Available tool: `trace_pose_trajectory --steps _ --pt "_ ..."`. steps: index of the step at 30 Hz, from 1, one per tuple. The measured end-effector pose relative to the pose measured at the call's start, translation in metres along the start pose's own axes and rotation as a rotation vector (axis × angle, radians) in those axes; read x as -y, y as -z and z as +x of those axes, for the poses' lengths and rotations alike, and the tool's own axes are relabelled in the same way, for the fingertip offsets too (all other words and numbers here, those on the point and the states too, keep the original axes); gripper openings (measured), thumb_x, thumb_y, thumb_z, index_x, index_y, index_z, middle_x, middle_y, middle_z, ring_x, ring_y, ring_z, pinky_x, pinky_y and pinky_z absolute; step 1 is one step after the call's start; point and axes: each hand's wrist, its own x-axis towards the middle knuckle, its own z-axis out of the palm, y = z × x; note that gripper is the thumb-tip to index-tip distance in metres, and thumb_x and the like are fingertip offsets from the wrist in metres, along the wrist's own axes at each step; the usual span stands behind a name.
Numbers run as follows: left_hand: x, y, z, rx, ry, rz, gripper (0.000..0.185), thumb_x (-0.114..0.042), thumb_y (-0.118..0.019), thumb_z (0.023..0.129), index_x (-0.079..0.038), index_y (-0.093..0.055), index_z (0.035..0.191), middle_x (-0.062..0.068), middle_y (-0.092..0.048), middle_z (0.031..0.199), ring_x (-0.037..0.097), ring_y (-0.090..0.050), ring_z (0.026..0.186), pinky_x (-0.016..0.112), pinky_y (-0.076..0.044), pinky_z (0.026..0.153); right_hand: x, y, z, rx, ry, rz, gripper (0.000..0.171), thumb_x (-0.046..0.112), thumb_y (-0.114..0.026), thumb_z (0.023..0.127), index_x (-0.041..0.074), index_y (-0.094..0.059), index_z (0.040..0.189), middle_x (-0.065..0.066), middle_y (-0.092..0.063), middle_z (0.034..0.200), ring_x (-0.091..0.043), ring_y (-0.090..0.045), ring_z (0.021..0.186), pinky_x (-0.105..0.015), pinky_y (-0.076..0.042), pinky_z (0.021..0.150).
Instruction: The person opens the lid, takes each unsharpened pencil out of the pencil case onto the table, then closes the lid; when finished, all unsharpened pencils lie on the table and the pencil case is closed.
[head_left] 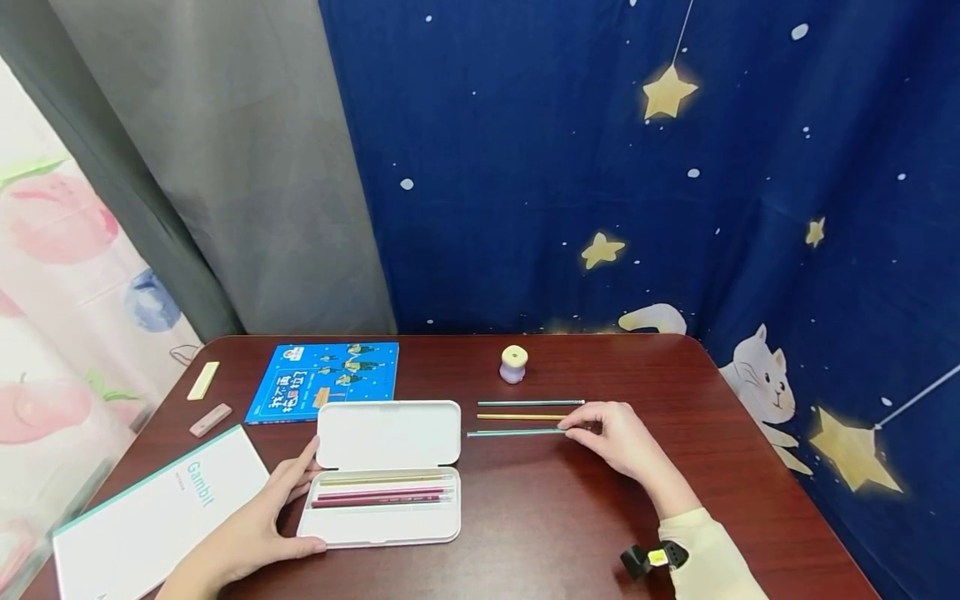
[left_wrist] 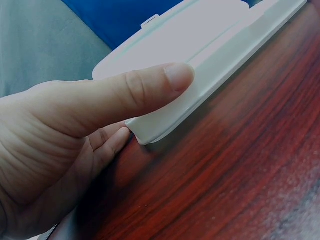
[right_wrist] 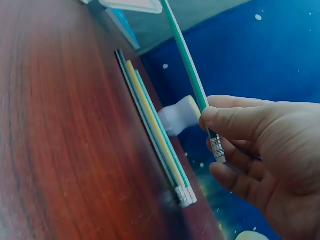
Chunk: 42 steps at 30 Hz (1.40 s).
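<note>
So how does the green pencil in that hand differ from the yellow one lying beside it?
The green pencil is pinched near its eraser end by the right hand; the yellow pencil lies untouched. The green pencil is raised off the table at that end; the yellow pencil lies flat on it. Both are slim, eraser-tipped, and right of the white pencil case that the left hand grips.

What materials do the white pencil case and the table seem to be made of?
The pencil case looks like matte white plastic: smooth moulded walls, rounded corners, soft sheen. The table appears to be dark red wood or wood-look laminate: streaked grain, slightly glossy; which one cannot be told.
</note>
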Motion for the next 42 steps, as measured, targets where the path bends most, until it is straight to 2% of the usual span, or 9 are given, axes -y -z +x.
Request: trace_pose_trajectory --steps 6,22,33,42 --pt "0.0 0.0 0.0 0.002 0.003 -0.003 0.123 -0.041 -0.092 0.079 -0.024 -0.01 0.17 0.009 -0.045 0.143 -0.003 -0.05 0.127 0.007 -0.037 0.103 -0.012 -0.004 -0.002 0.051 -0.02 -0.044 0.013 0.013 -0.082 0.091 0.024 -0.083 0.096 0.015 -0.076 0.093 -0.004 -0.064 0.083 -0.026 -0.056 0.074" --pt "-0.004 0.002 0.0 0.012 0.024 -0.003 0.122 -0.042 -0.091 0.08 -0.024 -0.01 0.17 0.008 -0.044 0.144 -0.003 -0.049 0.129 0.007 -0.036 0.104 -0.034 -0.016 -0.001 0.044 -0.051 -0.061 0.019 0.011 -0.084 0.088 0.03 -0.083 0.091 0.016 -0.075 0.091 -0.006 -0.067 0.087 -0.029 -0.057 0.079" --pt "-0.004 0.001 0.001 -0.005 0.0 -0.002 0.123 -0.041 -0.092 0.079 -0.022 -0.011 0.17 0.009 -0.046 0.142 -0.006 -0.049 0.128 0.006 -0.035 0.103 -0.034 -0.017 -0.002 0.024 -0.007 -0.063 0.019 0.008 -0.085 0.085 0.026 -0.083 0.09 0.015 -0.075 0.09 -0.005 -0.066 0.084 -0.027 -0.056 0.075" --pt "-0.004 0.002 0.0 0.015 0.026 0.004 0.121 -0.04 -0.09 0.081 -0.025 -0.009 0.17 0.008 -0.044 0.145 -0.004 -0.049 0.128 0.009 -0.038 0.104 -0.033 -0.017 -0.002 0.025 -0.005 -0.088 0.017 0.011 -0.086 0.085 0.026 -0.083 0.092 0.016 -0.073 0.089 -0.002 -0.063 0.08 -0.026 -0.056 0.073"
